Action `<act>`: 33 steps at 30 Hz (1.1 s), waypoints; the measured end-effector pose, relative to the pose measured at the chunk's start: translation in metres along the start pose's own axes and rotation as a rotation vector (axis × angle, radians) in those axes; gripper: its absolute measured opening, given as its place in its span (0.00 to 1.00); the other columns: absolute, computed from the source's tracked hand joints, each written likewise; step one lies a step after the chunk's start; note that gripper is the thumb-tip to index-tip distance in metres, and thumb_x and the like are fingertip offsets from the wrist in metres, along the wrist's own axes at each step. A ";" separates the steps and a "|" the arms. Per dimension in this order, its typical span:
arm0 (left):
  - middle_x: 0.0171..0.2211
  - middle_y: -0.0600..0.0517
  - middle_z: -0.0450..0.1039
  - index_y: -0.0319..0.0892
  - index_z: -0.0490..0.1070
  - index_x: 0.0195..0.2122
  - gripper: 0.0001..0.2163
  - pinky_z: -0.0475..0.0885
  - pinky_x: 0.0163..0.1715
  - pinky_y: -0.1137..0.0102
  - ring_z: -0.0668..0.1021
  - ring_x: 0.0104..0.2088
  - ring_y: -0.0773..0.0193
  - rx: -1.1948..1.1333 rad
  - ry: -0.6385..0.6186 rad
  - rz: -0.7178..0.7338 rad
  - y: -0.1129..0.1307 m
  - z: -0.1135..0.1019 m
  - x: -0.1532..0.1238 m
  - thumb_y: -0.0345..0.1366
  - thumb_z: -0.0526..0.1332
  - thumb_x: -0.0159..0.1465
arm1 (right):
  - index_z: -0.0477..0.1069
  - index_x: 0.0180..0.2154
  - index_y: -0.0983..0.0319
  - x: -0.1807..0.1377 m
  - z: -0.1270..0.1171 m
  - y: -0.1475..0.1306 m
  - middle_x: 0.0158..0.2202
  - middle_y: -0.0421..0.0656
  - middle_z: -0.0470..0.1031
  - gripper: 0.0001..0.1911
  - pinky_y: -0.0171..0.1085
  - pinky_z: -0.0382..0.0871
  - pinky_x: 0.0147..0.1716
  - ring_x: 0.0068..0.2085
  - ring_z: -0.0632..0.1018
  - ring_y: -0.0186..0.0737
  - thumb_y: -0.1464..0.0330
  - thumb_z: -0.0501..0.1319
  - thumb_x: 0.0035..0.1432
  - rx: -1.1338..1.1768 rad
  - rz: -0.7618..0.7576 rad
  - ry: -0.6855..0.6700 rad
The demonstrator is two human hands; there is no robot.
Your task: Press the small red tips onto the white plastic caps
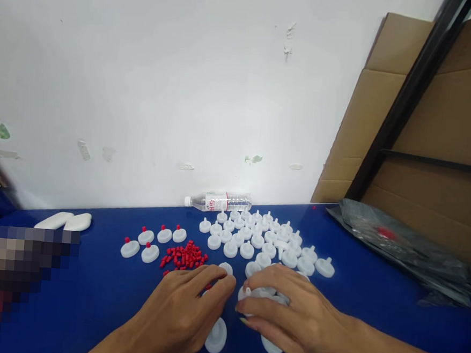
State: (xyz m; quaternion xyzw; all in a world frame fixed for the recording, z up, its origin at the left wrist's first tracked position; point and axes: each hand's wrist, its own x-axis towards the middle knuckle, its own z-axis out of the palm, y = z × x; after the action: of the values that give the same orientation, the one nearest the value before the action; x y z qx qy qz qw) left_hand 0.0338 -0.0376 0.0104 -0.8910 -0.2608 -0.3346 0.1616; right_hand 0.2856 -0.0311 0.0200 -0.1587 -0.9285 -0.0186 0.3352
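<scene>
While the right hand (286, 312) curls its fingers round a white disc (251, 294) near the front edge of the bench (372, 299), the left hand (186, 307) lies bent-fingered beside the red caps (185, 255), its grasp hidden.

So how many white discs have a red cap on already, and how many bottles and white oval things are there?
White discs with a red cap: 5
Water bottle: 1
White oval pieces: 2
Total: 8
The plain discs and loose red caps are too many and too bunched to count.
</scene>
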 end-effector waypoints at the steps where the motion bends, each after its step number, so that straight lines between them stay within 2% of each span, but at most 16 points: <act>1: 0.42 0.47 0.80 0.39 0.71 0.51 0.11 0.79 0.33 0.72 0.84 0.38 0.62 -0.001 0.007 0.002 0.000 0.000 0.000 0.25 0.55 0.70 | 0.74 0.50 0.63 0.000 0.000 0.000 0.46 0.50 0.77 0.09 0.40 0.76 0.44 0.44 0.80 0.41 0.72 0.58 0.71 -0.006 -0.005 -0.005; 11: 0.43 0.48 0.81 0.38 0.72 0.52 0.12 0.76 0.30 0.72 0.84 0.37 0.63 0.023 0.028 0.054 0.001 -0.001 -0.001 0.25 0.54 0.71 | 0.74 0.51 0.65 0.002 0.002 0.002 0.48 0.51 0.80 0.12 0.43 0.76 0.50 0.50 0.79 0.44 0.76 0.56 0.71 -0.023 -0.103 -0.041; 22: 0.42 0.49 0.82 0.39 0.74 0.52 0.12 0.77 0.33 0.71 0.84 0.37 0.64 -0.015 0.060 0.044 0.001 -0.002 -0.001 0.26 0.54 0.72 | 0.74 0.51 0.65 0.000 0.002 0.002 0.49 0.51 0.79 0.12 0.44 0.74 0.51 0.50 0.79 0.43 0.76 0.56 0.70 -0.032 -0.079 -0.036; 28: 0.39 0.49 0.81 0.37 0.74 0.50 0.11 0.75 0.28 0.71 0.83 0.32 0.65 -0.043 0.078 0.083 0.003 -0.006 0.003 0.26 0.53 0.72 | 0.74 0.50 0.67 0.000 0.005 0.004 0.47 0.50 0.78 0.11 0.45 0.74 0.50 0.49 0.79 0.44 0.78 0.60 0.67 0.017 -0.097 -0.010; 33: 0.39 0.49 0.81 0.37 0.74 0.49 0.10 0.75 0.28 0.70 0.83 0.32 0.64 -0.068 0.046 0.075 0.003 -0.006 0.004 0.26 0.54 0.72 | 0.75 0.49 0.67 0.001 0.005 0.005 0.47 0.51 0.78 0.11 0.45 0.74 0.49 0.48 0.79 0.44 0.78 0.61 0.66 0.018 -0.099 -0.004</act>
State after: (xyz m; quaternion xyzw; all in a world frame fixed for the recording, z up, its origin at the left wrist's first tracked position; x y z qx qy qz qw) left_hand 0.0351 -0.0415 0.0171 -0.8971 -0.2119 -0.3576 0.1494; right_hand 0.2833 -0.0252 0.0159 -0.1096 -0.9361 -0.0264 0.3333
